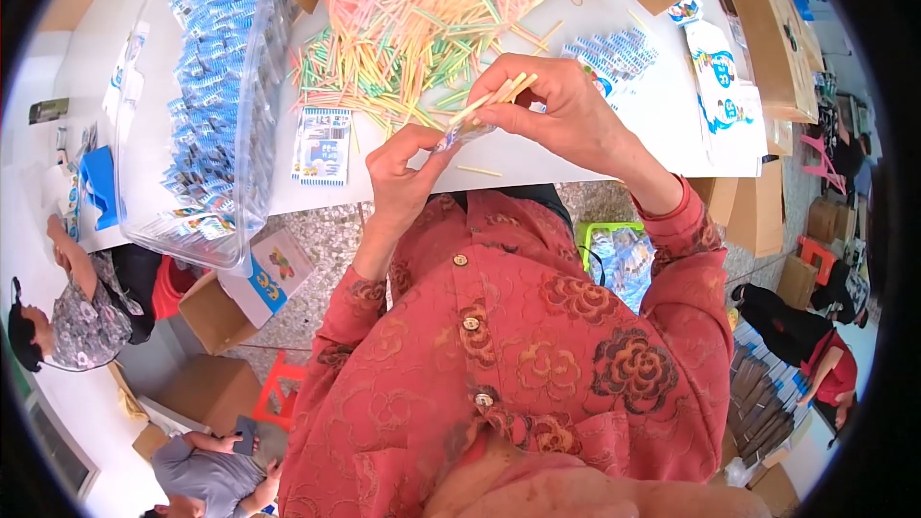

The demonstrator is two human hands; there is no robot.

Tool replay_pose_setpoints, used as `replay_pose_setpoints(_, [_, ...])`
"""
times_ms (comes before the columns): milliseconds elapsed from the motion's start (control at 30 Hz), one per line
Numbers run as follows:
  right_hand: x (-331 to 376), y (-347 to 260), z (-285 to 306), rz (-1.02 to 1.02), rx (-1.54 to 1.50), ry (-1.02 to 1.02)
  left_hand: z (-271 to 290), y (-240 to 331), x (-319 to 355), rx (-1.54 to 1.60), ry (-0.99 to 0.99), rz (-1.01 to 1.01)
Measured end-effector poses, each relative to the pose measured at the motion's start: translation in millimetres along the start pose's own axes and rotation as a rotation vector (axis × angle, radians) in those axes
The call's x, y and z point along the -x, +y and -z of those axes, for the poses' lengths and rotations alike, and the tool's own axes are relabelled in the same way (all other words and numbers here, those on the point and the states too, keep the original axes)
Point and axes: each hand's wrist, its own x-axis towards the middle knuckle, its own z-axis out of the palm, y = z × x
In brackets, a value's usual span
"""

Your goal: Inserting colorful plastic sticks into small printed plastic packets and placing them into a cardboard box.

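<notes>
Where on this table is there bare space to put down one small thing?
Widest: between the right hand, striped packets and white bags. Narrower: between the left hand and flat packet. Crowded: the middle, with sticks, and the left, with the tub.

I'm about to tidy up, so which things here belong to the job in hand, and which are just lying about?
Belonging, it seems:
- small packet in the left hand
- pale sticks in the right hand
- loose pastel sticks piled ahead
- blue-and-white packets in the clear tub

Lying about, probably:
- blue plastic piece, far left
- large brown carton, lower left
</notes>
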Motion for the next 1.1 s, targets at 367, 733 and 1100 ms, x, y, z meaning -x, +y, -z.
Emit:
replay_pose_setpoints(367, [-19, 34, 5, 0.003, -0.062, 0.015, -8, -6, -17, -0.068, 0.020, 0.080])
replay_pose_setpoints(733, [-26, 38, 9, -0.070, -0.114, 0.073, -9, -22, -27, 0.042, 0.023, 0.131])
replay_pose_setpoints(1100, [-24, 35, -1, 0.109, 0.041, 0.298, -7, -23, -23, 0.078, 0.046, 0.120])
